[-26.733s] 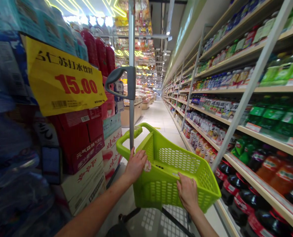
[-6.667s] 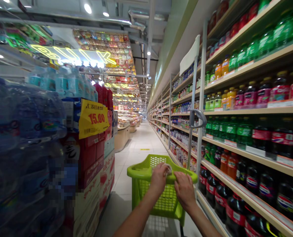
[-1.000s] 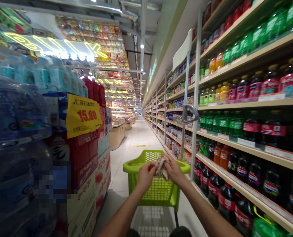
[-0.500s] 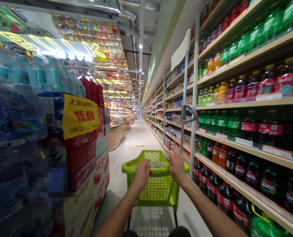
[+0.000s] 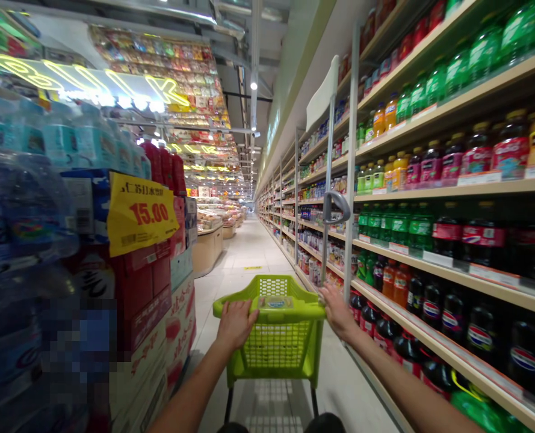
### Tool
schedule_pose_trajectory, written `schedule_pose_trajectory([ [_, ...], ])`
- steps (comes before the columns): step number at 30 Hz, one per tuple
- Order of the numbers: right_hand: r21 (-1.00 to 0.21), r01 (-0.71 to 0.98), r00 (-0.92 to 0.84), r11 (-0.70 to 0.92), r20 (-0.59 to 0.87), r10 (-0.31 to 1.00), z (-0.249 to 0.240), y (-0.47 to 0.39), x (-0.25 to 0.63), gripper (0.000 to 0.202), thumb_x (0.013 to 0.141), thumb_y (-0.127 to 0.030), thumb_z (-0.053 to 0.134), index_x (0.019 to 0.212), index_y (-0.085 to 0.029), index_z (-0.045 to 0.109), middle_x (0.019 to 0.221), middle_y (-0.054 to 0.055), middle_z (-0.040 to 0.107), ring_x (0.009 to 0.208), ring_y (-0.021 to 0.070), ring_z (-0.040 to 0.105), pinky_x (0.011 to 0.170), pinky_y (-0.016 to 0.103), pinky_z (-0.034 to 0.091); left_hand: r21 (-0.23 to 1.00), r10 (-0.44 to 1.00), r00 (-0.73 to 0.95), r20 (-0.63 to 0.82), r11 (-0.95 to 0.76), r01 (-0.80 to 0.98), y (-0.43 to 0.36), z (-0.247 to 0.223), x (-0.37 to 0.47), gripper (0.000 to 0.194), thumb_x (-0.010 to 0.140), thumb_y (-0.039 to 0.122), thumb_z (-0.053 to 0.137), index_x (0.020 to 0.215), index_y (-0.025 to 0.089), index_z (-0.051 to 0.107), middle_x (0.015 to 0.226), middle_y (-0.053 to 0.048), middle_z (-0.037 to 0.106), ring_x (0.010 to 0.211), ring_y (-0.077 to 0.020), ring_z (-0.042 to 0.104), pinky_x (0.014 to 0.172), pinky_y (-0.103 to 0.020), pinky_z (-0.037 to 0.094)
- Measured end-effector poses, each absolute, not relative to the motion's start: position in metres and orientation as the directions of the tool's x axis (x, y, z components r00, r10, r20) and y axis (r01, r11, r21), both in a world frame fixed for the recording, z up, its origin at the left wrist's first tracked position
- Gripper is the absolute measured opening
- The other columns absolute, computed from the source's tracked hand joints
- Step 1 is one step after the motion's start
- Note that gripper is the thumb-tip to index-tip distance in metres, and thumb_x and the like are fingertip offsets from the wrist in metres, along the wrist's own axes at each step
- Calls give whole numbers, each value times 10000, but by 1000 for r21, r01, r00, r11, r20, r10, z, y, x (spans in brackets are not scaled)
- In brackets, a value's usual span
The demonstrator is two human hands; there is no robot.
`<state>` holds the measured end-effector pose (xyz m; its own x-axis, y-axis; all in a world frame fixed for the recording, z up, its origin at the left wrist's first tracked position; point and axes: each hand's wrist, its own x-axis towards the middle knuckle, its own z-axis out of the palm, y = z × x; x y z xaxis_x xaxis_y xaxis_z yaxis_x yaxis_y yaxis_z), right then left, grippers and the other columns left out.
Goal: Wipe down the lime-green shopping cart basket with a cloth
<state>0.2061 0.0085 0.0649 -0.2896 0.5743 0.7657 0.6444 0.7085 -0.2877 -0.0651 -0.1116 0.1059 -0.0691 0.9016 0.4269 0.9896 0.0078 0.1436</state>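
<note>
A green shopping cart (image 5: pixel 274 349) stands right in front of me, with a clear-covered label (image 5: pixel 275 302) at the middle of its handle. My left hand (image 5: pixel 237 325) rests over the left part of the handle, its fingers curled round the bar. At the handle's right end, my right hand (image 5: pixel 338 311) has its fingers bent over the corner of the cart. Through the mesh of the cart, nothing can be made out clearly.
Shelves of bottled drinks (image 5: pixel 429 251) line the right side, with a grey-handled pole (image 5: pixel 328 156) beside them. Stacked boxes (image 5: pixel 147 294), water packs (image 5: pixel 18 210) and a yellow price sign (image 5: pixel 141 213) crowd the left. A pale tiled aisle (image 5: pixel 244 246) runs ahead.
My left hand has moved left along the handle and closed on it. My right hand has lowered from its raised pose to the right end. The view has shifted slightly.
</note>
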Motion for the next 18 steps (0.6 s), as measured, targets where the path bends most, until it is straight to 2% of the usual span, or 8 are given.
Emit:
schedule_pose_trajectory([
  [5,-152,511,-420,846,815,400,57,-16,148,545,674,-22,362,1157,-212,528,1305,73,451,1257,199,319,1016,454,304,130,911,-70,407,18,991,-112,108,-62,472,860,440,248,1148,173,510,1140,-90,576,1097,-246,470,1015,-467,213],
  [7,-189,572,-362,798,815,452,64,-10,156,489,671,-17,370,1079,-193,575,1262,89,489,1223,206,366,1009,449,311,132,913,-57,403,4,991,-113,109,-63,475,859,445,244,1159,181,502,1139,-82,577,1096,-238,471,1012,-454,223],
  [10,-328,695,-186,639,777,601,77,7,195,419,656,-21,374,974,-147,617,1152,126,556,1142,230,452,987,443,337,128,912,-48,408,-5,992,-114,109,-63,480,859,444,253,1171,173,496,1131,-85,579,1097,-238,469,1009,-444,227],
  [13,-376,726,-121,576,754,645,79,11,213,425,658,-26,364,981,-144,615,1110,121,573,1113,229,476,975,433,354,114,906,-55,419,7,993,-114,109,-61,488,857,445,267,1182,158,490,1116,-93,583,1092,-245,466,1006,-442,223],
  [15,-346,695,-183,630,763,620,74,0,196,474,640,-17,367,1031,-156,597,1171,104,544,1143,216,452,992,426,339,103,905,-53,422,10,995,-114,109,-60,495,855,449,276,1186,148,488,1109,-96,582,1083,-252,468,999,-441,229],
  [18,-246,572,-347,783,792,502,65,-20,155,548,636,-7,364,1126,-171,546,1285,84,462,1223,199,363,1018,423,309,87,904,-46,425,10,996,-114,109,-60,501,855,452,280,1186,138,488,1098,-96,583,1069,-256,474,994,-441,236],
])
